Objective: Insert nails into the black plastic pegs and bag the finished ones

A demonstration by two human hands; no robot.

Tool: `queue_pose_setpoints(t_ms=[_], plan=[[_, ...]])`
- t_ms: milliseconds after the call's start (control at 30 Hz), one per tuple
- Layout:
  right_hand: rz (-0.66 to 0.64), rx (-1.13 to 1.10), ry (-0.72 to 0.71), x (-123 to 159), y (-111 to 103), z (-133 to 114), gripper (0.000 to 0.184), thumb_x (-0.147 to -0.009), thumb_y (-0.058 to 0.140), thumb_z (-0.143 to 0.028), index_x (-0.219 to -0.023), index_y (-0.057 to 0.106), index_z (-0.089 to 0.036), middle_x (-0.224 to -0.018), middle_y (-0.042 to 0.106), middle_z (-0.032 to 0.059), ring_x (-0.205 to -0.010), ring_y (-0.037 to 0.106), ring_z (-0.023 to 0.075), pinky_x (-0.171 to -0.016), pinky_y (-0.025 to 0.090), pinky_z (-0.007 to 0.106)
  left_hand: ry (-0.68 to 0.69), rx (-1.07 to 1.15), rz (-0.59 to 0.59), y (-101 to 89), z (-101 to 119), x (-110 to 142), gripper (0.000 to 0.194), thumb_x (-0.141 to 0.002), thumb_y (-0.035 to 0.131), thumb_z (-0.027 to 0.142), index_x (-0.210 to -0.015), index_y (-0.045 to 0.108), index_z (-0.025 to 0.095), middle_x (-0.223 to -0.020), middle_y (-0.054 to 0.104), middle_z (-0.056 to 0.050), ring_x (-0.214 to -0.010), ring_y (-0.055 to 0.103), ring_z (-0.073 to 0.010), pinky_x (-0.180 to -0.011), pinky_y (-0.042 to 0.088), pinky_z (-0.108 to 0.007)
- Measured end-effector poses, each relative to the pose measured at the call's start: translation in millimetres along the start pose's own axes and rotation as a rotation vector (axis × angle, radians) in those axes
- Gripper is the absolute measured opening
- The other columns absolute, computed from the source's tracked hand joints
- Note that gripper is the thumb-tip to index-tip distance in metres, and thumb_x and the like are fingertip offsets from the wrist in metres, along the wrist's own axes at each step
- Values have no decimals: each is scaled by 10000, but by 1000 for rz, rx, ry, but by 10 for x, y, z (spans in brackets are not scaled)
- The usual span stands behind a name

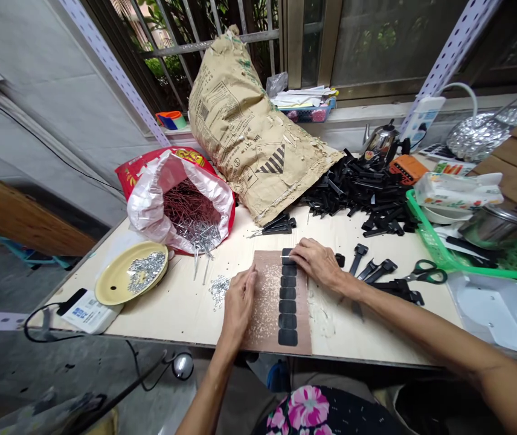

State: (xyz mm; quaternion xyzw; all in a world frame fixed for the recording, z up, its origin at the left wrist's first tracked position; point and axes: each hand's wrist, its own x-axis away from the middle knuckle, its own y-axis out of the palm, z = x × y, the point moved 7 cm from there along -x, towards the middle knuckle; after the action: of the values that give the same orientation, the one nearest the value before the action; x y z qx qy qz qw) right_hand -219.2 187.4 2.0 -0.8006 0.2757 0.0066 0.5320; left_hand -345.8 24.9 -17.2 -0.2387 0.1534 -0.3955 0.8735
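Note:
A brown board [265, 308] lies at the table's front edge, speckled with pale bits on its left part. Down its right side runs a column of several black rectangular plastic pieces [288, 306]. My right hand [317, 261] is at the farthest piece, fingertips pinched around a thin, pale pin-like piece [285, 257]. My left hand [239, 296] rests on the board's left edge, its fingers closed together; whatever they may hold is hidden. Beside it lies a small heap of shiny metal bits [218, 291]. More black parts [378, 270] lie right of my right hand.
A red-and-white bag [143, 202] of long metal pins and a yellow dish [109, 281] stand left. Behind are a big paper sack [258, 133] and a black parts pile [353, 184]. Scissors [426, 273], a green basket [439, 260] and a white tray [480, 308] are right.

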Motion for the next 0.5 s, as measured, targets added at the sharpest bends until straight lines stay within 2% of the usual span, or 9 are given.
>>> queue_pose_setpoints(t_ms=[100, 167, 267, 300, 333, 367, 433, 500], plan=[[-5, 142, -16, 26, 14, 178, 250, -952, 429, -305, -835, 617, -188, -836, 569, 40, -827, 484, 163, -594, 368, 238, 195, -278, -24, 118, -6, 131, 416, -923, 396, 367, -1258, 556, 180, -1320, 549, -111, -1303, 398, -267, -1070, 331, -483], [-27, 154, -99, 144, 85, 116, 266, -960, 398, -231, -793, 594, -166, -758, 550, 33, -760, 462, 148, -565, 357, 229, 278, -376, -60, 235, -51, 208, 445, -932, 383, 331, -1341, 462, 175, -1421, 441, -105, -1379, 262, -265, -1093, 303, -497], [-139, 80, -472, 424, 215, -253, 277, -956, 358, -146, -771, 564, -162, -700, 525, 8, -693, 433, 125, -515, 337, 210, 333, -461, -80, 354, -119, 264, 479, -944, 356, 301, -1402, 360, 162, -1480, 342, -116, -1407, 166, -256, -1104, 290, -500], [-161, 59, -558, 493, 218, -345, 279, -954, 352, -137, -766, 557, -161, -693, 521, 3, -682, 430, 121, -500, 332, 206, 337, -478, -78, 372, -135, 267, 484, -946, 349, 295, -1411, 342, 160, -1485, 331, -121, -1408, 155, -254, -1105, 288, -499], [-155, 47, -568, 512, 191, -384, 284, -954, 345, -135, -759, 550, -157, -684, 515, 2, -672, 428, 119, -487, 329, 204, 339, -492, -78, 384, -148, 265, 487, -948, 345, 291, -1416, 331, 158, -1487, 324, -125, -1410, 146, -252, -1106, 287, -497], [-122, 43, -505, 486, 141, -371, 295, -955, 330, -130, -752, 543, -150, -674, 506, 4, -657, 422, 117, -474, 328, 203, 340, -502, -77, 390, -157, 261, 489, -948, 342, 288, -1418, 324, 156, -1490, 318, -130, -1410, 141, -252, -1106, 288, -496], [-33, 31, -300, 408, 26, -282, 312, -962, 304, -143, -747, 531, -138, -669, 495, 11, -637, 416, 115, -455, 335, 201, 337, -515, -74, 392, -170, 251, 490, -950, 334, 281, -1422, 315, 152, -1494, 305, -136, -1409, 146, -250, -1106, 288, -495], [-50, 8, -320, 416, 15, -343, 295, -964, 308, -151, -766, 526, -142, -708, 512, 6, -635, 425, 98, -463, 357, 187, 344, -519, -74, 393, -171, 246, 488, -951, 330, 273, -1424, 312, 153, -1494, 305, -138, -1408, 152, -248, -1105, 288, -494]])
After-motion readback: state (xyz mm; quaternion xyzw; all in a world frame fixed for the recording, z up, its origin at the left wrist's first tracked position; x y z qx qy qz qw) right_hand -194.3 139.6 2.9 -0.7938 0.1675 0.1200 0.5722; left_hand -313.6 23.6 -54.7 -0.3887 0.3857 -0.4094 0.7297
